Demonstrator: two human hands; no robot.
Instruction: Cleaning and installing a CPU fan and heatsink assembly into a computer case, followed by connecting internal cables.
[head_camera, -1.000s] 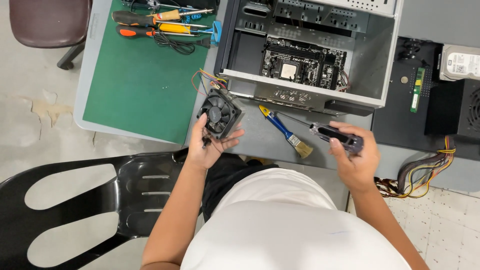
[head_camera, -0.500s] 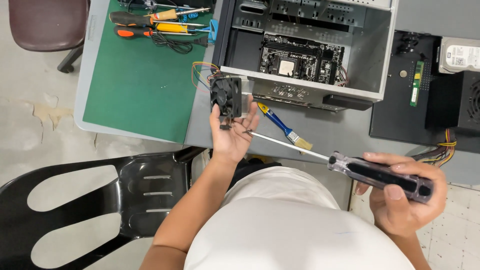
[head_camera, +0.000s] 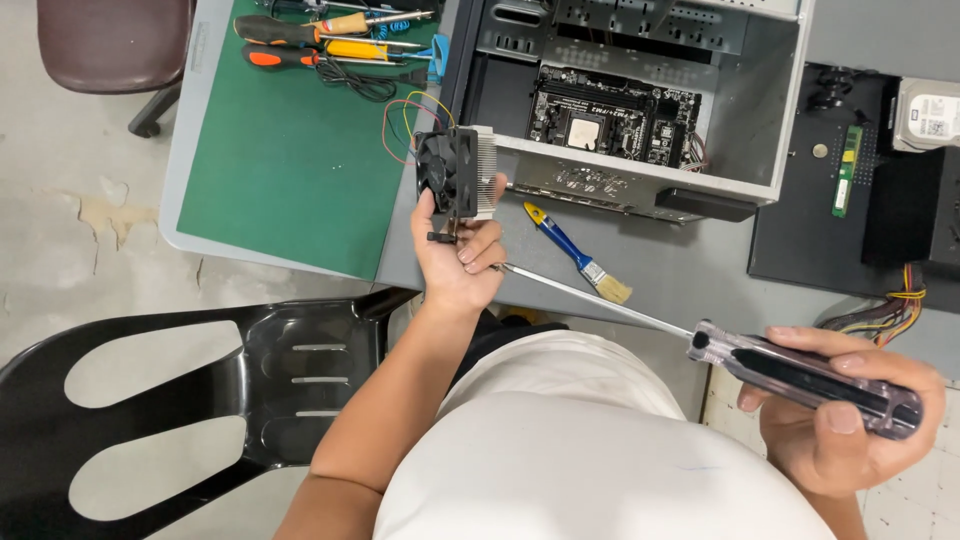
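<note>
My left hand (head_camera: 455, 255) holds a black cooler fan with a finned metal heatsink (head_camera: 458, 172) upright above the table edge, its coloured wires trailing left. My right hand (head_camera: 835, 420) grips the clear-and-black handle of a long screwdriver (head_camera: 800, 375) low at the right. Its thin shaft runs up-left and its tip reaches the fingers of my left hand. The open grey computer case (head_camera: 640, 110) lies just beyond the fan, its motherboard (head_camera: 610, 115) exposed.
A small blue-and-yellow brush (head_camera: 578, 253) lies on the grey table in front of the case. Screwdrivers and pliers (head_camera: 320, 40) sit on the green mat (head_camera: 290, 150). A hard drive (head_camera: 925, 115) and memory stick (head_camera: 850, 170) lie at right. A black chair (head_camera: 180, 400) stands at my left.
My left hand raised the fan and turned it on edge. My right hand pulled the screwdriver back, down to the right, so its full length now shows.
</note>
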